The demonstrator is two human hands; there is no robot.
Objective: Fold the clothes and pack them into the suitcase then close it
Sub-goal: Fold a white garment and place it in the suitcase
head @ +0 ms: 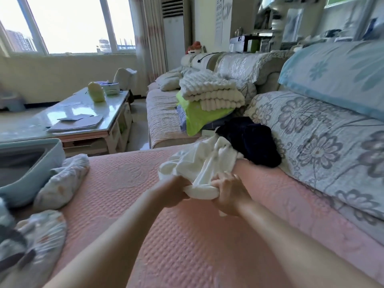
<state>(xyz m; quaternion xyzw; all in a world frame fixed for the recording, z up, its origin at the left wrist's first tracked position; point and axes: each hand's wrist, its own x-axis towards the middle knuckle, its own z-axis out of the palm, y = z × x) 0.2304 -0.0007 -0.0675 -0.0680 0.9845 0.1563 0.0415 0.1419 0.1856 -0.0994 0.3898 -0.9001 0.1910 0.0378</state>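
A crumpled white soft-cloth garment (202, 161) is held by both hands. Its near edge is bunched into a thick roll. That roll is clamped by the left hand (176, 189) and the right hand (227, 193), fingers curled round the cloth, the two hands close together. The rest of the garment lies in a loose heap just beyond the grip, on the pink quilted sofa cover (145, 215).

Behind the heap and touching it, a dark navy plush garment (255, 140) is seen, unfolded. Well to the left of the grip, an open pale-blue hard-shell suitcase (44, 147) is seen; its inside is mostly hidden, so the contents cannot be told. Between the suitcase and the grip, just beside the suitcase, a rolled white floral-print cloth (62, 181) is laid. A second floral-print bundle (43, 231) lies left of the grip and nearer the camera.

Handling, as judged:
- The white garment is taken to be light and fully limp. No shape is kept, and it sags wherever it is unsupported.
- It is not fragile and not slippery. Some drag on the quilted cover is likely.
- A bunched grip at one spot gives no control for folding. Better hold is expected at two separate points of an edge, such as hem corners or shoulders, with the hands drawn apart so the cloth hangs flat.
- The navy garment may be pulled along, since it touches the heap.
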